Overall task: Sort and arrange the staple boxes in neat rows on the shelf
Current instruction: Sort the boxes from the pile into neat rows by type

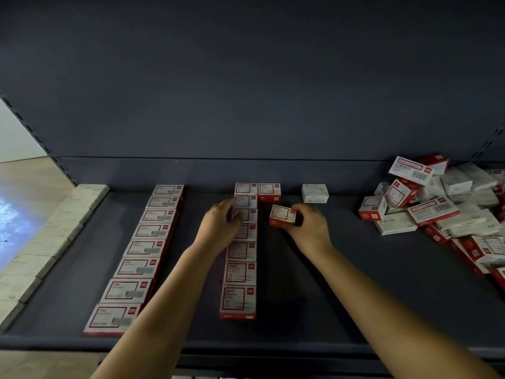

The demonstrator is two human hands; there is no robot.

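The scene is dim overall, the dark shelf (355,269) and its back panel (246,91) swallowing most of the light, while brighter daylight enters from the far left, where a glaring bluish patch on the floor (11,222) is blown out. The wide-angle lens bends the straight edges outward toward the frame borders, and the print on the staple boxes (240,272) is soft and unreadable. Faint shadows lie beneath the forearms.
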